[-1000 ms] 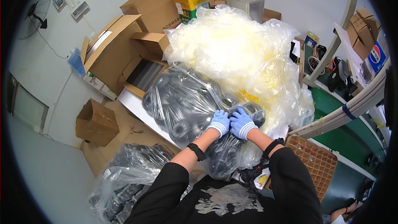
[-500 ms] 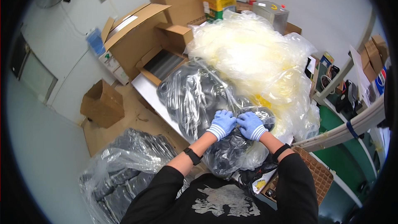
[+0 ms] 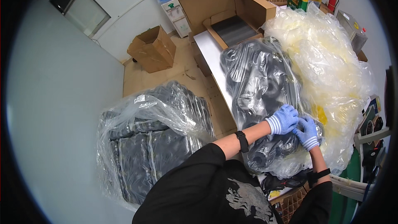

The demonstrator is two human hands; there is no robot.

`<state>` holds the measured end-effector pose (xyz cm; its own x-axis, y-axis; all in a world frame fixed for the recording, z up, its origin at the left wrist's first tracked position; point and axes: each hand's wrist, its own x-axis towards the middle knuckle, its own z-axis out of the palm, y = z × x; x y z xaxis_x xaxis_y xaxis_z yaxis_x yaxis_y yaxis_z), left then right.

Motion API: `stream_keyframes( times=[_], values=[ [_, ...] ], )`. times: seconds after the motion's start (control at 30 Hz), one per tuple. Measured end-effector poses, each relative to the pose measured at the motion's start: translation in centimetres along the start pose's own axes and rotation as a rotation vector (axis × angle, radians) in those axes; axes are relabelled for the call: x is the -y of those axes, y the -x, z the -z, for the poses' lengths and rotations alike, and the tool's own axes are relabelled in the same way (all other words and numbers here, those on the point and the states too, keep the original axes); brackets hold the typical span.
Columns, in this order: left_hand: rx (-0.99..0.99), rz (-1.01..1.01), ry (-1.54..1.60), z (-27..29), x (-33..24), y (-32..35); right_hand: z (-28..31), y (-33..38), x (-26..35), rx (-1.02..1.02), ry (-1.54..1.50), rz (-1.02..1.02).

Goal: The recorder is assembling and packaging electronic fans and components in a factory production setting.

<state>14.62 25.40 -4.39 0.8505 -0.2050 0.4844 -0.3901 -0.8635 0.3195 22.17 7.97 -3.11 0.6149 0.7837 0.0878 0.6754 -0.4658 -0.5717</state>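
Both gloved hands, the left hand (image 3: 283,119) and the right hand (image 3: 307,132), stay pinched together on the clear bag of black parts (image 3: 259,87) lying on the tabletop (image 3: 211,54), while the view has swung left, so the bag-top work continues.

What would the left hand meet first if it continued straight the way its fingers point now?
Probably the right hand: the left hand points right, toward it, both on the clear bag of black parts. Depth is unclear.
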Motion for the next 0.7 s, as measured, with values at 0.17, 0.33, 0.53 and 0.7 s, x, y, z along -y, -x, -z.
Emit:
stream_keyframes(
  times=[0.17, 0.33, 0.53, 0.7],
  values=[
    [0.131, -0.042, 0.057, 0.6, -0.2, 0.2, 1.5, -0.3, 0.9, 0.159, 0.368, 0.26],
    [0.214, 0.067, -0.054, 0.4, -1.0, 2.1, 4.7, -1.0, -2.2, 0.182, 0.572, 0.347],
    [0.179, 0.145, -0.034, 1.5, -2.0, 3.3, 8.1, -0.2, -4.5, 0.081, 0.575, 0.261],
    [0.121, 0.105, -0.031, 2.0, -1.5, 2.7, 8.4, 0.0, -4.4, 0.066, 0.569, 0.126]
  ],
)
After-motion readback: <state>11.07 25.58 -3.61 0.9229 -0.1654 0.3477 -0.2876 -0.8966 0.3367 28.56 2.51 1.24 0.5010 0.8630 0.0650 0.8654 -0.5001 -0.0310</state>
